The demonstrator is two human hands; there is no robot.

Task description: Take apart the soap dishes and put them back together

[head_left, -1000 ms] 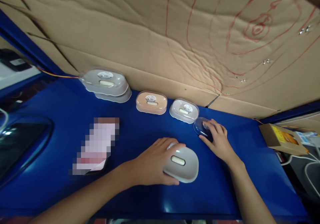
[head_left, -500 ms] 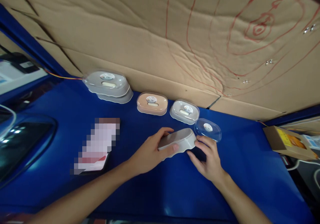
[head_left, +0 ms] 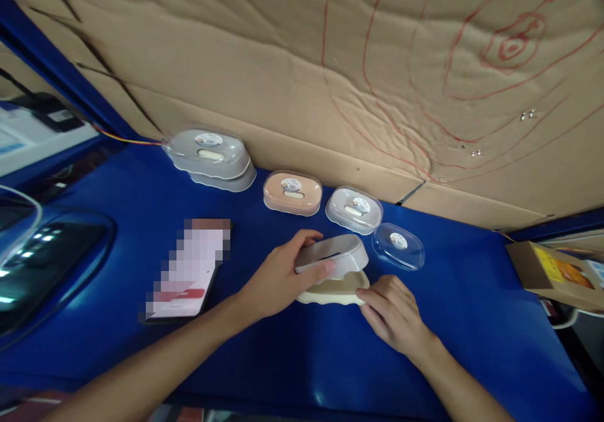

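Observation:
My left hand [head_left: 276, 280] is closed around the grey upper part of a soap box [head_left: 350, 253], fingers over its far side and thumb along the near side. Under it, a cream wavy-edged tray [head_left: 330, 295] hangs apart at the right end, where a gap shows. The fingers of my right hand [head_left: 396, 314] pinch the tray's right corner. Just behind lies a clear lid [head_left: 409, 257] with a round label. Beyond stand a lidded grey soap box [head_left: 340, 207] and a lidded peach one [head_left: 277, 186]. The left part of the tray is hidden by my left hand.
More grey soap boxes [head_left: 238, 173] are stacked at the back left against a cardboard wall [head_left: 226, 70]. A phone [head_left: 207, 283] leans left of my forearm. At far left lies a dark glossy device [head_left: 51, 265] with a cable; at right, a cardboard box [head_left: 531, 271].
The cream tray has come away below the grey part, opening a gap at the right. My right hand has closed on the tray's corner and moved slightly down.

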